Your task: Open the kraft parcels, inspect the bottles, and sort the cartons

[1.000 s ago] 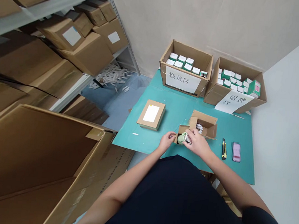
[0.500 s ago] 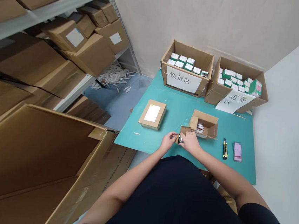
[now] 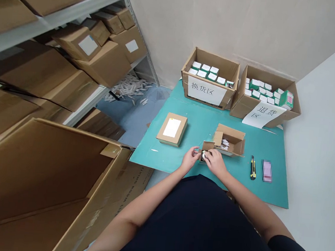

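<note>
A small open cardboard box (image 3: 208, 146) stands near the front edge of the table, its back flap raised. Inside it shows a round, silvery-topped object (image 3: 204, 156), too small to name. My left hand (image 3: 190, 159) is at the box's left side, fingers closed at the side flap. From the right, my right hand (image 3: 216, 162) reaches over the box, its fingers curled onto the round object and covering part of it. Just behind my right hand sits a larger open carton (image 3: 236, 148) with crumpled white pieces in it.
On the green table (image 3: 198, 116) lie a closed, labelled box (image 3: 169, 138), a yellow-black box cutter (image 3: 253, 168) and a blurred pink item (image 3: 267, 171). Two cartons, one left (image 3: 229, 98) and one right (image 3: 237, 104), hold green-white boxes. Shelves (image 3: 96, 4) and a big carton (image 3: 112, 175) stand left.
My right hand has shifted slightly right and down, showing more of the round silvery object. My left hand stays at the box's left side. The view has tilted slightly.
</note>
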Action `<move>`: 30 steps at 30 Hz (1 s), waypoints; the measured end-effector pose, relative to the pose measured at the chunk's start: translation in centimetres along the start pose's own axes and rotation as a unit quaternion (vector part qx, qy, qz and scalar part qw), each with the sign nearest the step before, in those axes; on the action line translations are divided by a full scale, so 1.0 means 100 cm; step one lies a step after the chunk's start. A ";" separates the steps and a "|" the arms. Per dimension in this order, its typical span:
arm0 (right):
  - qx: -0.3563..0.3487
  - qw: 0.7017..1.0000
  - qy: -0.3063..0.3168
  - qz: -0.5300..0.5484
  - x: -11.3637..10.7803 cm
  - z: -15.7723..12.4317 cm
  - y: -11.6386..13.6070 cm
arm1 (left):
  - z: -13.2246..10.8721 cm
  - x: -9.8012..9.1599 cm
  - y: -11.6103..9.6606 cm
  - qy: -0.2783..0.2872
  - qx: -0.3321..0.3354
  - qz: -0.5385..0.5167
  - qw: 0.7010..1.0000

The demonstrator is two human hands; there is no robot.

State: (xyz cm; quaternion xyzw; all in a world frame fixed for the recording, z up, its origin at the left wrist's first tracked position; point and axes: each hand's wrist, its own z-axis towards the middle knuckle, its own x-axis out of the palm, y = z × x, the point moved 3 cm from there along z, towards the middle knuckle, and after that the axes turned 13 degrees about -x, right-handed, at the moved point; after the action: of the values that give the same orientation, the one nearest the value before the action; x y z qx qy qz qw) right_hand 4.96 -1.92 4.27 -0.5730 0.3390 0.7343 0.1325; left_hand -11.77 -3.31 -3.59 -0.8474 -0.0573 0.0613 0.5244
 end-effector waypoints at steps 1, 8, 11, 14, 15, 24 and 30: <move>0.014 0.998 -0.042 0.046 0.003 -0.006 -0.001 | -0.002 0.001 -0.001 0.009 0.008 0.000 1.000; 0.273 0.838 -0.239 0.408 0.028 -0.016 -0.027 | -0.003 0.010 -0.014 0.056 0.037 0.093 0.993; 0.311 0.799 -0.215 0.468 0.024 -0.005 -0.039 | 0.002 0.010 -0.025 0.058 0.040 0.102 0.992; 0.286 0.818 -0.182 0.465 0.018 -0.002 -0.046 | 0.003 0.008 -0.032 0.047 0.061 0.121 0.990; 0.268 0.830 -0.180 0.454 0.018 -0.004 -0.047 | 0.002 0.007 -0.033 0.042 0.072 0.125 0.989; 0.140 0.955 -0.110 0.237 0.028 -0.034 -0.040 | -0.020 0.001 -0.016 0.059 0.150 0.202 0.966; 0.181 0.947 -0.129 0.231 0.049 -0.038 -0.038 | -0.021 0.000 -0.003 0.057 0.166 0.214 0.961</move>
State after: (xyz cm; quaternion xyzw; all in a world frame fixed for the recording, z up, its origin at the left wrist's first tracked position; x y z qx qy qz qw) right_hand 8.54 -2.59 -2.05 -0.3459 0.5694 0.7386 0.1027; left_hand -11.45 -5.01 -2.35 -0.7428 0.1666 0.1325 0.6347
